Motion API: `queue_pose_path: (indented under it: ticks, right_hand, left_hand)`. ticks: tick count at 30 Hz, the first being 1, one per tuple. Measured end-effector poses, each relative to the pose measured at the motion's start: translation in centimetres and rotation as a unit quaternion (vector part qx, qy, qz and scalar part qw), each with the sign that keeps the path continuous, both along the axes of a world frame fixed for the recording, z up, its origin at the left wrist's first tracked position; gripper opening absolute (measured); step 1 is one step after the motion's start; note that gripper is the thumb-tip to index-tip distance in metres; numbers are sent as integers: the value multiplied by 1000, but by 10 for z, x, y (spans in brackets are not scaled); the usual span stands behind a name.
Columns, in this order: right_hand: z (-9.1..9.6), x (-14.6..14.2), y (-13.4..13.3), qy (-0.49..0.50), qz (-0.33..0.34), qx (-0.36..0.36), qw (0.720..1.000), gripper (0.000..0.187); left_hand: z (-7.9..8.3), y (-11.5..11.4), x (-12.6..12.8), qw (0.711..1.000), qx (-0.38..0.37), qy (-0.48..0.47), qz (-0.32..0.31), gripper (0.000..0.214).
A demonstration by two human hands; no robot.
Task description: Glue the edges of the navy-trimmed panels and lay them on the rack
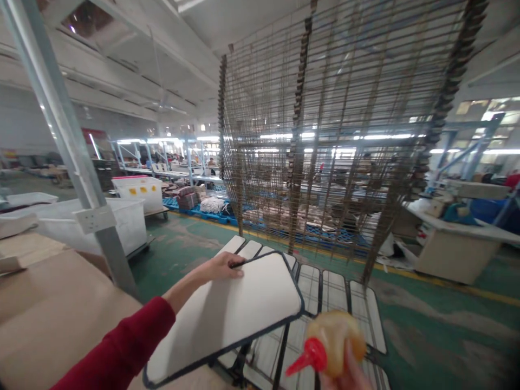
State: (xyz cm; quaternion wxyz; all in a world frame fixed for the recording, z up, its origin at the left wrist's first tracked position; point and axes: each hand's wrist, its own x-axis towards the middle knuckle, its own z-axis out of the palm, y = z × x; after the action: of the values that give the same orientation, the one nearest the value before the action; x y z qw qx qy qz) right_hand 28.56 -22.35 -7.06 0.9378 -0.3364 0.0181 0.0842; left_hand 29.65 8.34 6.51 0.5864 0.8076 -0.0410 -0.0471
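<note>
My left hand (223, 267) grips the far edge of a white rectangular panel (244, 303) with rounded corners and a dark border. The panel is held tilted over a rack tray where several similar pale panels (309, 281) lie side by side under wires. At the lower right, my right hand (350, 374) is closed around a yellowish squeeze bottle (337, 338). Its red pointed nozzle (304, 360) aims down and left. Part of the right hand is cut off by the lower frame edge, and the bottle is slightly blurred.
A tall wire drying rack (333, 135) rises straight ahead. On the left stand a metal post (77, 141), white bins (125, 227) and a brown cardboard-like surface (60, 314). A workbench (450, 249) is at right; green floor (179, 246) runs between them.
</note>
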Motion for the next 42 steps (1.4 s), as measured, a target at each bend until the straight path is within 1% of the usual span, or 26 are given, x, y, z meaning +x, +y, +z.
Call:
queue_pose_path:
  ticks: [2,3,4,6,8,10,12,15,17,18,20,22,24,26,29,33,35,38,42]
  right_hand:
    - [32,14,-13,1,-40,-37,999,48]
    - [51,21,-17,-7,-75,-45,996,53]
    - [69,27,-19,-20,-124,-46,991,56]
    - [100,36,-20,-60,-173,-53,982,61]
    - [120,39,-19,-94,-196,-69,974,64]
    - [129,39,-19,-126,-201,-94,967,64]
    - [131,39,-20,-160,-201,-122,959,61]
    - [130,37,-23,-209,-200,-153,945,54]
    - [131,36,-25,-225,-194,-159,942,55]
    - [131,35,-25,-230,-190,-158,941,58]
    - [134,32,-26,-242,-184,-157,940,60]
    - [136,29,-26,-259,-177,-156,937,56]
    - [136,26,-27,-274,-170,-156,934,51]
    - [136,25,-28,-283,-165,-156,932,46]
    - [133,25,-30,-287,-160,-153,932,42]
    - [129,25,-34,-270,-154,-152,938,46]
    - [128,24,-36,-270,-158,-156,937,48]
    - [126,21,-37,-278,-162,-158,934,53]
    - [126,17,-38,-280,-136,-161,937,63]
  left_hand:
    - [11,5,-11,999,1,22,-31,18]
    - [16,7,-16,998,5,29,-47,18]
    - [20,8,-19,997,7,34,-64,16]
    - [27,9,-24,995,1,45,-91,14]
    - [32,9,-28,993,-17,62,-102,16]
    - [36,9,-30,991,-33,81,-104,19]
    - [39,8,-32,987,-52,105,-110,20]
    - [43,7,-36,974,-111,167,-105,23]
    - [45,7,-38,966,-137,192,-104,25]
    - [46,8,-39,966,-135,191,-109,24]
    - [46,10,-40,972,-100,160,-137,22]
    - [46,14,-39,974,-44,117,-188,23]
    - [45,17,-37,967,5,85,-241,28]
    - [45,19,-36,959,30,71,-273,32]
    - [45,18,-36,957,42,61,-280,34]
    - [48,14,-37,960,49,61,-269,39]
    - [49,13,-37,960,53,63,-269,41]
    - [51,12,-37,960,57,65,-267,40]
    - [55,6,-39,964,50,74,-252,35]
